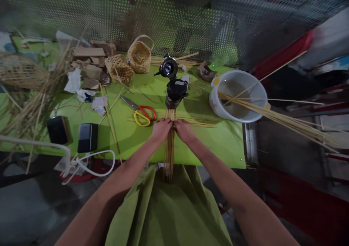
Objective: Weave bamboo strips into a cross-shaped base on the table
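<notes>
A row of thin tan weaving strips (169,151) runs lengthwise from a dark lidded bottle (176,90) over the table's front edge to the green cloth on my lap. Several cross strips (200,121) pass sideways through them, forming a small weave. My left hand (163,128) has its fingers bent and pressed onto the left side of this weave. Opposite it, my right hand (184,129) pinches at the right side, fingers curled. The fingertips of both hands nearly meet. Scissors (140,112) with one red and one yellow handle lie left of the cross strips.
A white bucket (214,102) of water stands at right, with long strips (283,117) jutting past the table edge. Small woven baskets (139,55) and wood blocks (91,71) sit at the back. At left are a black power bank (87,137), a cable (95,173) and loose strips.
</notes>
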### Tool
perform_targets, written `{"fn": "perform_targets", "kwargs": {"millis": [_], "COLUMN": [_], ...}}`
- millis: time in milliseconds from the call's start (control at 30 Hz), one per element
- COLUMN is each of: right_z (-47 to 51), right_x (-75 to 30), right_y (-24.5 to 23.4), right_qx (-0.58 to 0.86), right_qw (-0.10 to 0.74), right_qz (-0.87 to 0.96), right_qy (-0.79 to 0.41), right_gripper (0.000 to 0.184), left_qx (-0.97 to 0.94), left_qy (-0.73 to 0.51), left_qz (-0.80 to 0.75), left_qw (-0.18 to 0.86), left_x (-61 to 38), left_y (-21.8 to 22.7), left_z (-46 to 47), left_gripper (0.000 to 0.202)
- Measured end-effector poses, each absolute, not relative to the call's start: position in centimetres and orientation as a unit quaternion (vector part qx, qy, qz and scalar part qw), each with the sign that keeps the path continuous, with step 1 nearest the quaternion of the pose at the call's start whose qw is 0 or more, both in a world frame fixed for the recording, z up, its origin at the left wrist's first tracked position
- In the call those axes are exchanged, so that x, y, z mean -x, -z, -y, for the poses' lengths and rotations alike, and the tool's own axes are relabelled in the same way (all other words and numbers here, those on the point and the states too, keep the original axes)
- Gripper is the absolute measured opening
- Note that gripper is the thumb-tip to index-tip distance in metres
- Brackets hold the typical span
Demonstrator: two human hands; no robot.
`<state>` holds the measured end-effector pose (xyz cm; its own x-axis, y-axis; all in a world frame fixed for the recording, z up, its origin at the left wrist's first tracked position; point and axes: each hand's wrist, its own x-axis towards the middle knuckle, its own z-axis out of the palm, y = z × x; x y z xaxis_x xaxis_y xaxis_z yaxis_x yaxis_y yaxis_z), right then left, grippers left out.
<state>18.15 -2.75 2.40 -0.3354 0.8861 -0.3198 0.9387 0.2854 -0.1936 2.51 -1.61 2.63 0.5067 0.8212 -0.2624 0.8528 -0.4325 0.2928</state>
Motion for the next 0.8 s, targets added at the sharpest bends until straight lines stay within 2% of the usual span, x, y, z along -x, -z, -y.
{"fn": "perform_targets", "kwargs": {"millis": [267,433,667,800], "right_z": [2.7,3.4,2.4,2.9], "right_x": [-16.9,-17.4,-20.1,-20.5], "right_y": [-3.1,-2.6,-2.0,-2.0], "right_qx": [-0.575,-0.552,-0.545,-0.551], "right_qw": [0.110,0.096,0.064,0.078], "right_qz": [-0.795,-0.813,-0.814,-0.812], "right_qy": [0.159,0.160,0.191,0.176], "right_gripper": [0.030,0.032,0.022,0.026], "left_qx": [-0.835,-0.840,-0.845,-0.840], "left_qy": [0.039,0.028,0.005,0.003], "left_qz": [-0.508,-0.500,-0.497,-0.505], "left_qw": [0.208,0.208,0.198,0.199], "left_x": [-2.9,-2.7,-2.2,-2.2], "left_y": [-2.7,-2.3,-1.7,-1.9], "left_z": [1.5,2.0,1.9,1.7], "left_gripper": [0.026,0.024,0.024,0.025]}}
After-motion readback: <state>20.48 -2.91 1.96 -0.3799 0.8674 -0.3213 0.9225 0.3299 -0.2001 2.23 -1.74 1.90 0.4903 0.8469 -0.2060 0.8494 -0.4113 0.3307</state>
